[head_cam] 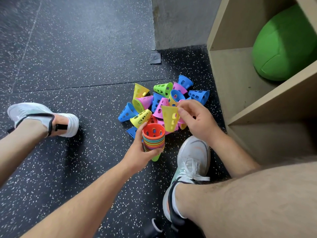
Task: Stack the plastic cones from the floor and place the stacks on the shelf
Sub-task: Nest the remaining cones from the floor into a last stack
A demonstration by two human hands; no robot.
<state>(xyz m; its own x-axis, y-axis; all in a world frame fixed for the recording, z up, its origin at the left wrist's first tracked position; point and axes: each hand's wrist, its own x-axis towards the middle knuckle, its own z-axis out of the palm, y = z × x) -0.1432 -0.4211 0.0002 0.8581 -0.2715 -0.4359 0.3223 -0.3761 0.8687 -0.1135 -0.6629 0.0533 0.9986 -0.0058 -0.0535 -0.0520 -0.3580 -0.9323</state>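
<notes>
The left hand (pixel 139 152) has its grip clamped round a stack of nested perforated plastic cones (pixel 153 136), orange on top. Beyond it, a loose pile of coloured cones (pixel 157 100) lies on the speckled black floor (pixel 85 66). The right hand (pixel 195 119) pinches a yellow perforated cone (pixel 169 118) just beside the stack's rim. A beige wooden shelf (pixel 257 107) stands at right.

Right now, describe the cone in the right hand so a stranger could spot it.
Find the wooden shelf, then the pile of cones on the floor beside it. Over that pile the right hand pinches a yellow cone, the only single cone held aloft.
</notes>
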